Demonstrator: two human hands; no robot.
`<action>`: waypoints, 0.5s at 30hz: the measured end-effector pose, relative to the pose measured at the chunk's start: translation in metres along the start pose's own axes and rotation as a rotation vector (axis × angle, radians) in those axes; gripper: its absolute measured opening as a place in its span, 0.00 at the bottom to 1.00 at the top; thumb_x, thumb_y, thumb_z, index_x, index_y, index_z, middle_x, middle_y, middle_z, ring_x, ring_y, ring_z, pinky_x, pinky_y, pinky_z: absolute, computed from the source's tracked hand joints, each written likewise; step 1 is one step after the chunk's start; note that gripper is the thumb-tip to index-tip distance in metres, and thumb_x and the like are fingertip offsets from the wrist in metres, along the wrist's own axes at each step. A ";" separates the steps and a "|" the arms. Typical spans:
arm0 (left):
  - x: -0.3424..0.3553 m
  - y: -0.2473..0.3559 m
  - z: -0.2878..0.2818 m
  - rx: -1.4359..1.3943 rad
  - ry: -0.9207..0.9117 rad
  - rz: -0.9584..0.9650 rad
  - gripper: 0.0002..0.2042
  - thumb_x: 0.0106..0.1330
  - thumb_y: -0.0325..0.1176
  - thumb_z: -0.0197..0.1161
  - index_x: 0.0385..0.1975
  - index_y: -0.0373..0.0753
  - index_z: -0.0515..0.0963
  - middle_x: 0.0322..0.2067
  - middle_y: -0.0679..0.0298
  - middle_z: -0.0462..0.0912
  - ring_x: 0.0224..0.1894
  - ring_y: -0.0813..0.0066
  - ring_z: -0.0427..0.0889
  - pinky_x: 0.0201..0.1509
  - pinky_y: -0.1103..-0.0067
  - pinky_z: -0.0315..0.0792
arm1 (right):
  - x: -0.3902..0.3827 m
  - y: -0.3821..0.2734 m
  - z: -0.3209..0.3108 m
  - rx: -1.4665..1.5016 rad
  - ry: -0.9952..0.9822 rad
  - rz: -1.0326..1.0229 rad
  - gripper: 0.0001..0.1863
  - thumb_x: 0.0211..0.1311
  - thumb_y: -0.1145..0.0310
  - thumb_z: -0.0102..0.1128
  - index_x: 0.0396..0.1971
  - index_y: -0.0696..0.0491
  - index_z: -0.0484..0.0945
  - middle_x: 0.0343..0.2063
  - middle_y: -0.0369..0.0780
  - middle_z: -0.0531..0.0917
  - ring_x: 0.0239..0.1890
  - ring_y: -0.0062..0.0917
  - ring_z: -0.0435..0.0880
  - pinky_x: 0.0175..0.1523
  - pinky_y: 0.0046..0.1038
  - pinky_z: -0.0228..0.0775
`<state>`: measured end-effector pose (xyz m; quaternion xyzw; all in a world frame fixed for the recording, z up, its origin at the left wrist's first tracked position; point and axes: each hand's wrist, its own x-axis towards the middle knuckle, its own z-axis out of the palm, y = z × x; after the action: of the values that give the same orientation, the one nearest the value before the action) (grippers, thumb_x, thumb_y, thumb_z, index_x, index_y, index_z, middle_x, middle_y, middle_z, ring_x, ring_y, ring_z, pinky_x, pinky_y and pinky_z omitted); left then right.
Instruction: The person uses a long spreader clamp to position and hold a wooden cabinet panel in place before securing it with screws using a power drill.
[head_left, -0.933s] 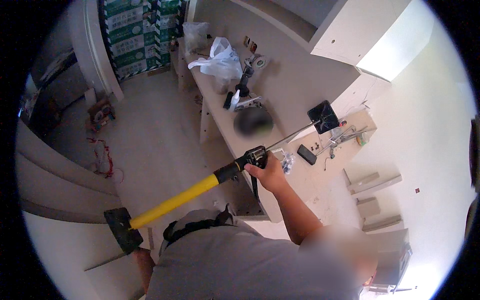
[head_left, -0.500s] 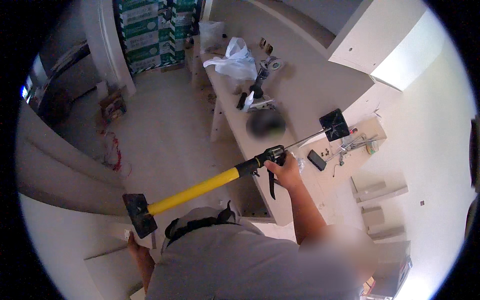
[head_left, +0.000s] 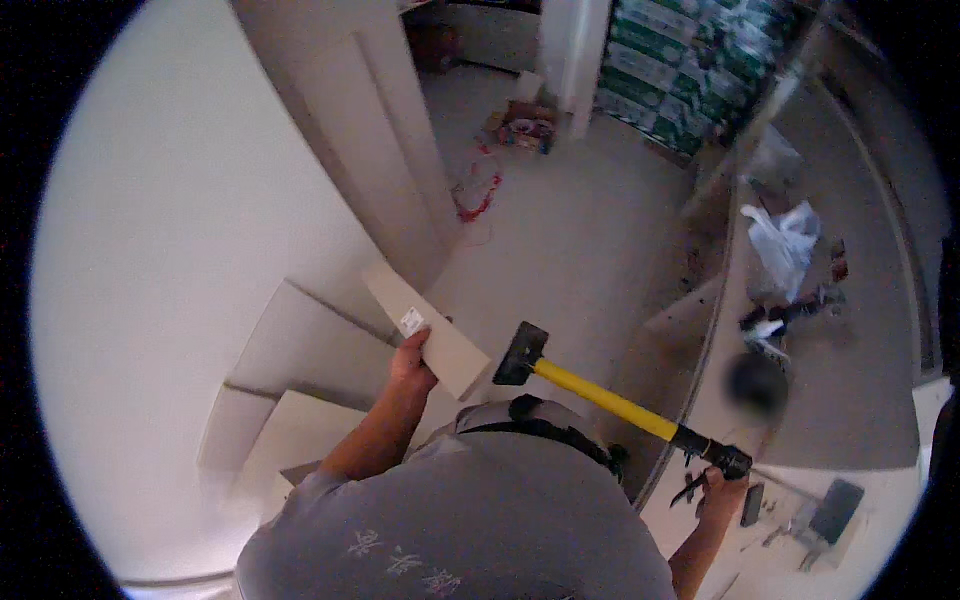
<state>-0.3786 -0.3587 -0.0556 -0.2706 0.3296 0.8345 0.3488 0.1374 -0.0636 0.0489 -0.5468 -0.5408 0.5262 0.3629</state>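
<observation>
My left hand (head_left: 411, 363) grips a narrow cream board (head_left: 449, 359) with a small white label, held beside the left wall. My right hand (head_left: 722, 488) is shut on the handle end of a yellow-and-black extending support pole (head_left: 604, 399), which lies slanted across the view above the bench's near end. The pole's left end has a black square pad (head_left: 520, 353), close to the board's right end but apart from it. A thin metal rod runs from the handle to a second square pad (head_left: 836, 511) at the lower right.
A long bench (head_left: 670, 520) on the right carries white plastic bags (head_left: 782, 245), power tools and small parts. Cream panels (head_left: 257, 420) lean at the left. A cardboard box (head_left: 526, 128) and red cord (head_left: 475, 208) lie on the floor, near green-and-white sheeting (head_left: 650, 70) at the back.
The view has swung left, shifting the bench rightward. My left hand has come up into fuller view with the board. The pole's tilt has reversed, its handle end now lower.
</observation>
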 end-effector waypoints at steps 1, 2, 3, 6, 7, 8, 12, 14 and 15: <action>-0.001 -0.003 -0.001 -0.043 -0.041 -0.021 0.21 0.73 0.29 0.56 0.64 0.36 0.66 0.57 0.52 0.78 0.61 0.51 0.76 0.69 0.54 0.69 | 0.003 -0.004 -0.005 -0.074 0.026 0.070 0.25 0.49 0.75 0.76 0.47 0.53 0.75 0.35 0.36 0.82 0.39 0.22 0.79 0.41 0.24 0.74; -0.006 -0.006 -0.006 -0.049 -0.040 0.005 0.21 0.72 0.29 0.56 0.64 0.37 0.67 0.57 0.52 0.78 0.60 0.51 0.77 0.68 0.54 0.69 | 0.007 -0.007 -0.009 -0.150 0.055 0.138 0.25 0.48 0.74 0.77 0.46 0.53 0.75 0.34 0.36 0.82 0.38 0.21 0.79 0.40 0.24 0.74; -0.014 -0.010 -0.004 -0.053 -0.044 0.028 0.20 0.72 0.28 0.56 0.63 0.38 0.67 0.57 0.52 0.78 0.60 0.52 0.77 0.68 0.54 0.70 | 0.010 -0.005 -0.014 -0.145 0.032 0.088 0.24 0.48 0.74 0.78 0.45 0.53 0.76 0.34 0.35 0.82 0.36 0.21 0.79 0.38 0.23 0.73; -0.032 -0.018 0.003 -0.035 -0.055 0.112 0.19 0.71 0.26 0.57 0.61 0.41 0.67 0.56 0.54 0.77 0.59 0.53 0.78 0.66 0.53 0.72 | 0.002 -0.014 -0.002 -0.140 0.038 -0.022 0.21 0.46 0.70 0.79 0.38 0.55 0.77 0.34 0.35 0.82 0.31 0.20 0.77 0.31 0.20 0.68; -0.040 -0.021 0.008 -0.021 -0.061 0.142 0.19 0.71 0.25 0.58 0.61 0.42 0.67 0.56 0.54 0.77 0.58 0.53 0.78 0.65 0.53 0.73 | 0.002 -0.014 -0.001 -0.098 0.013 -0.006 0.21 0.46 0.70 0.79 0.38 0.55 0.77 0.34 0.35 0.82 0.31 0.20 0.77 0.31 0.21 0.68; -0.049 -0.022 0.012 -0.018 -0.099 0.186 0.20 0.71 0.25 0.58 0.61 0.43 0.67 0.55 0.55 0.78 0.58 0.54 0.78 0.64 0.53 0.74 | 0.003 -0.010 -0.003 -0.058 -0.011 0.011 0.20 0.46 0.71 0.79 0.38 0.55 0.77 0.34 0.35 0.82 0.30 0.21 0.77 0.31 0.22 0.69; -0.070 -0.023 0.041 0.002 -0.147 0.324 0.22 0.69 0.22 0.58 0.61 0.45 0.64 0.53 0.57 0.78 0.57 0.55 0.79 0.63 0.54 0.75 | 0.018 0.009 -0.005 -0.049 0.025 0.045 0.30 0.47 0.71 0.78 0.50 0.57 0.71 0.35 0.39 0.82 0.29 0.22 0.79 0.31 0.26 0.73; -0.065 -0.027 0.048 -0.007 -0.104 0.384 0.24 0.69 0.21 0.59 0.62 0.46 0.63 0.53 0.59 0.78 0.56 0.55 0.79 0.63 0.55 0.75 | 0.026 0.009 -0.010 0.014 -0.067 0.101 0.39 0.48 0.71 0.78 0.57 0.60 0.64 0.38 0.42 0.82 0.36 0.27 0.81 0.36 0.30 0.78; -0.062 -0.028 0.046 -0.018 -0.073 0.435 0.24 0.68 0.21 0.59 0.62 0.46 0.63 0.53 0.59 0.78 0.56 0.55 0.79 0.63 0.55 0.75 | 0.038 0.026 -0.020 -0.019 -0.081 0.065 0.39 0.48 0.71 0.79 0.58 0.60 0.64 0.39 0.43 0.82 0.37 0.28 0.81 0.37 0.30 0.78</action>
<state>-0.3295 -0.3344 0.0058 -0.1660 0.3600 0.9022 0.1698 0.1575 -0.0274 0.0205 -0.5458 -0.5419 0.5543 0.3182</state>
